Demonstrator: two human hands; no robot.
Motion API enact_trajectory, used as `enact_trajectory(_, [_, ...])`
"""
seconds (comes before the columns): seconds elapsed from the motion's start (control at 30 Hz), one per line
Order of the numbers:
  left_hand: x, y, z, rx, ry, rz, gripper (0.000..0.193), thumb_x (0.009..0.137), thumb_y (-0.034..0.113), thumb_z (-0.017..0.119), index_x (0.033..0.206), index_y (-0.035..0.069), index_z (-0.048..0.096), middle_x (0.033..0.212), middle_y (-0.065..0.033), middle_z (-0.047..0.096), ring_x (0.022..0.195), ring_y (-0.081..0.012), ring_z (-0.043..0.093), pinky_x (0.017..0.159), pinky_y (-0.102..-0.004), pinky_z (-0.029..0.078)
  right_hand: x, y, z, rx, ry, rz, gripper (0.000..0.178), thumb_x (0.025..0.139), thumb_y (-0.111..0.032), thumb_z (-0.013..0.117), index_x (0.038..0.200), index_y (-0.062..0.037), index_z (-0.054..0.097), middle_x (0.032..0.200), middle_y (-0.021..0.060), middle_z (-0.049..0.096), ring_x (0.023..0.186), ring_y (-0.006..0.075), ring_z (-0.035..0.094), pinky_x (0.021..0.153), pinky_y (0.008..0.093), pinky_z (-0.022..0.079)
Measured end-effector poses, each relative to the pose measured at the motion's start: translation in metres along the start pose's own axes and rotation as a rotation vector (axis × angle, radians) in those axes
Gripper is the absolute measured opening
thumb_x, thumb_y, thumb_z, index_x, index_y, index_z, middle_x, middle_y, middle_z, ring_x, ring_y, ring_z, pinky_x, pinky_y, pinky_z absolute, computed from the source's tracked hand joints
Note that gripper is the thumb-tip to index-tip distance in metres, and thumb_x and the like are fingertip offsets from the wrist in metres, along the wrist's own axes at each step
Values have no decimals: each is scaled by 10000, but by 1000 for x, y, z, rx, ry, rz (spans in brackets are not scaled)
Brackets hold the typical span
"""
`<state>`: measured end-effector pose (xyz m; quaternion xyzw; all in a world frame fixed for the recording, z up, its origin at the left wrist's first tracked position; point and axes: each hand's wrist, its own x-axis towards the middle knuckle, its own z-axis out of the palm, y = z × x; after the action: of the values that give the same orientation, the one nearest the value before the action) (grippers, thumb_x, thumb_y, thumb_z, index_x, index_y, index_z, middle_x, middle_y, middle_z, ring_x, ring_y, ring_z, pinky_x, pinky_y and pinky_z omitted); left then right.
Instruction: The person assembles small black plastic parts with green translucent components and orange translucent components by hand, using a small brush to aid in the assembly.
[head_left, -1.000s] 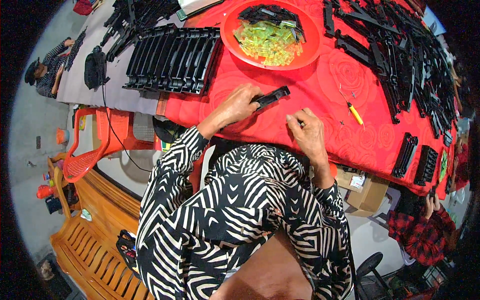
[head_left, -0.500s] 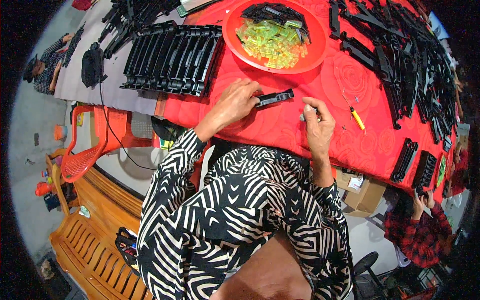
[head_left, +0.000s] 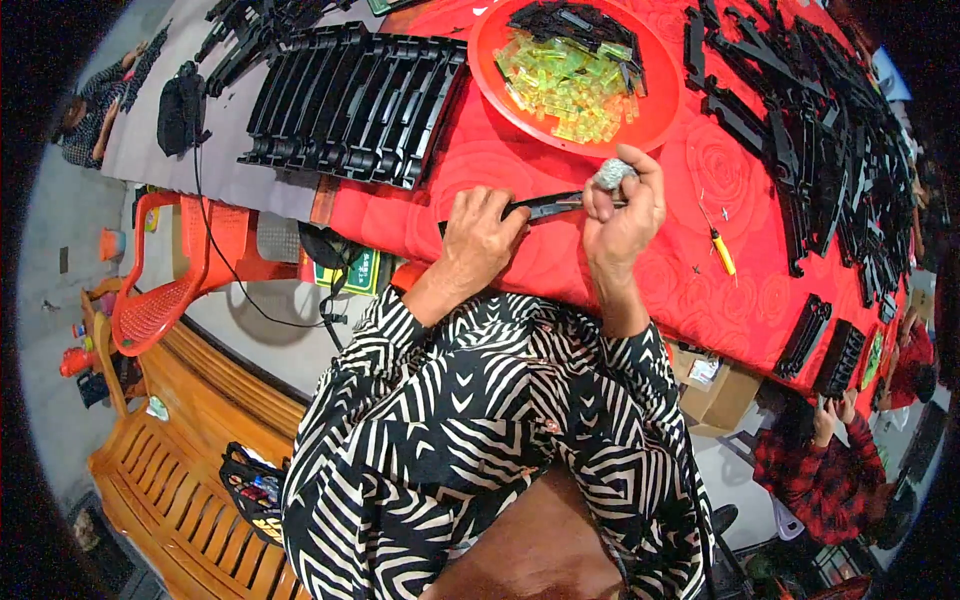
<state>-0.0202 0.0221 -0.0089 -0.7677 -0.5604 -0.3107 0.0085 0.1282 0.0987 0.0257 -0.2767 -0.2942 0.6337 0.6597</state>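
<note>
My left hand (head_left: 478, 240) is closed on a long, narrow black plastic part (head_left: 552, 207), which lies slanted low over the red cloth. The part's far end runs up to my right hand (head_left: 624, 222), and whether they touch is hidden. Pinched in my right hand's raised fingers is a silvery, crumpled lump (head_left: 613, 175) that looks like balled foil. Just beyond that hand stands a round red basin (head_left: 660, 112). Inside it are clear yellow-green pieces (head_left: 575, 90) and small black parts (head_left: 570, 22).
Black plastic strips (head_left: 355, 105) stand in a row at the left. A large pile of black parts (head_left: 800, 130) covers the right side. A thin yellow-handled tool (head_left: 722, 252) lies on the red cloth (head_left: 560, 262). At the lower right sits another person (head_left: 825, 465) in a checked sleeve.
My right hand has moved up and inward, lifting the silvery lump toward the basin. My left hand has shifted slightly down, and the black part now reaches toward my right hand.
</note>
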Motion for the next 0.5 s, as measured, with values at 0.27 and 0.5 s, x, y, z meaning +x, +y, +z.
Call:
enact_trajectory(0.27, [0,14,9,-8,71,-149,151,692,133,659,776,55,562,928,-96,541,834,-272,506,695,-401,369,-6,18,-4,-101,37,63,239,856,-18,354,981,4,555,659,44,517,437,58,358,382,213,296])
enact_trajectory(0.5, [0,14,9,-22,56,-143,133,697,108,642,792,51,570,943,-100,551,833,-270,517,686,-391,382,-8,21,-6,-90,59,97,250,823,10,349,943,9,568,627,56,511,428,77,377,379,224,320])
